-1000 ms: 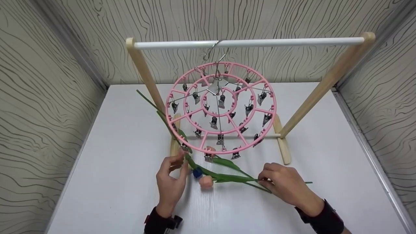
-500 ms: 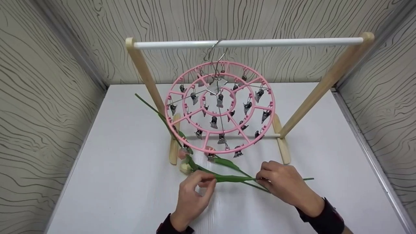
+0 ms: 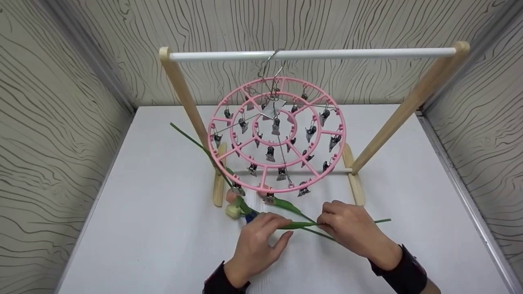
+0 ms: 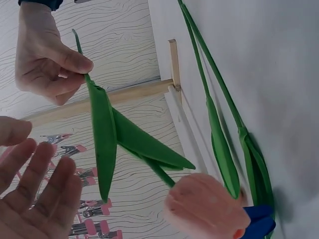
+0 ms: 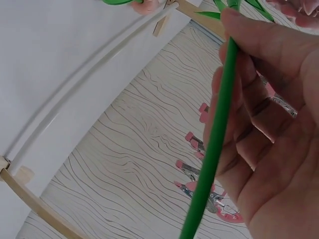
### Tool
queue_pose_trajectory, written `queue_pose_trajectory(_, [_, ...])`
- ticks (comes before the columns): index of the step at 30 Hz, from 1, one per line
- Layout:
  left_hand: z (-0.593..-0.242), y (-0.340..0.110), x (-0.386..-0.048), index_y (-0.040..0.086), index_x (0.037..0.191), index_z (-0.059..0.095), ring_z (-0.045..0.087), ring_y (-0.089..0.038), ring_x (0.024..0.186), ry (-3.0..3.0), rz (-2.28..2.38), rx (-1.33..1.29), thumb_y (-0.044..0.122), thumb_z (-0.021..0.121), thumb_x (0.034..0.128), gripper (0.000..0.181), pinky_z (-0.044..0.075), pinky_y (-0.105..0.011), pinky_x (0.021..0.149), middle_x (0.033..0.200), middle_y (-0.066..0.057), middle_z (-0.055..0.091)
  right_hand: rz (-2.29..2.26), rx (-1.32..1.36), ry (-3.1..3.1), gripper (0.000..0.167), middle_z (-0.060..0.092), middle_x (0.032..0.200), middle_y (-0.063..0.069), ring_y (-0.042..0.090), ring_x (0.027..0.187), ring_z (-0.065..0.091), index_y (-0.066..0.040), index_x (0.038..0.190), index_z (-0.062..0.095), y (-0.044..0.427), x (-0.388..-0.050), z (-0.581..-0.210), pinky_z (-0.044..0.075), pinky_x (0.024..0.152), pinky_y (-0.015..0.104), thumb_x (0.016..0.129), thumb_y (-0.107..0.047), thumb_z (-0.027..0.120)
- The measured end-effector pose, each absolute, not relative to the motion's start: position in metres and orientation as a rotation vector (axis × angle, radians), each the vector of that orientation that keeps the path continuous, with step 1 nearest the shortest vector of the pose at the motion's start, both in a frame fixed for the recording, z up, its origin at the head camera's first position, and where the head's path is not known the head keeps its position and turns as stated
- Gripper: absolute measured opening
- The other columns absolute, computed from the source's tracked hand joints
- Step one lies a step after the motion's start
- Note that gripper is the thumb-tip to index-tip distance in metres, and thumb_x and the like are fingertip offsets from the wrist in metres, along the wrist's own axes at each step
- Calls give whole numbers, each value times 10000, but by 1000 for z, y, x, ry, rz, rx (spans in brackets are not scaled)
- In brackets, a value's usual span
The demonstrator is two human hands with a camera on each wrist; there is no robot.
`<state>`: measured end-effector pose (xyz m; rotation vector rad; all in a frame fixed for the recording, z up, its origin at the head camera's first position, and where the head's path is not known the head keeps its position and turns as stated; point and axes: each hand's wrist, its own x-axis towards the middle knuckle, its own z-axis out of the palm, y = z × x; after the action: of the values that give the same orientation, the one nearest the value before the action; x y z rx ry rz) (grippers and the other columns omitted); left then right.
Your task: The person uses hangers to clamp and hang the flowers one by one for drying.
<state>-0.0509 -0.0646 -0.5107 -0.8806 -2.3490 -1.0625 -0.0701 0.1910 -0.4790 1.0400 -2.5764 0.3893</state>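
My right hand (image 3: 351, 230) pinches the green stem (image 5: 214, 144) of an artificial tulip just below its leaves, thumb against fingertips. In the left wrist view, the held tulip's peach bloom (image 4: 204, 206) and two broad leaves (image 4: 103, 139) hang away from that hand. My left hand (image 3: 261, 247) hovers beside the leaves with fingers loosely extended and holds nothing; it hides the bloom in the head view. Beyond it lie a blue tulip (image 3: 250, 217), a cream tulip (image 3: 233, 211) and a pink tulip (image 3: 231, 197) on the white table.
A round pink clip hanger (image 3: 263, 166) with several metal clips hangs above the flowers. Its hook sits on the white rail (image 3: 347, 53) of a wooden stand, whose feet (image 3: 354, 185) rest on the table. Patterned panels (image 3: 81, 163) enclose the sides and back.
My left hand has moved right from the far blooms to beside the held tulip's leaves. The right hand keeps its pinch, shifting slightly left. The clip hanger has turned a little.
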Motion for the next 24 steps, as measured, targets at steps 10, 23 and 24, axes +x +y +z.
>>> queue_pose_trajectory(10, [-511,-55,-55,178,1034,758,657,-95,875,-2597,-707,-940,249,854,841,227,553,-225,755,967,61,703,359,1080,-2600,174,571,706,-83,64,629,520,-158,773,777,184,-70,-472,477,520,190,706,-80,917])
queue_pose_trajectory(23, [-511,-49,-62,180,934,775,640,-72,764,-2702,-625,-957,173,813,871,74,525,-219,643,832,75,671,189,1162,-2502,201,543,684,-52,110,597,494,-152,712,729,173,-71,-470,428,481,209,690,-88,919])
queue_pose_trajectory(24, [-511,-49,-62,180,928,774,639,-73,760,-2708,-624,-956,175,811,873,67,522,-221,638,826,74,667,178,1163,-2504,197,543,684,-49,111,595,493,-150,711,729,173,-71,-470,425,480,209,696,-89,916])
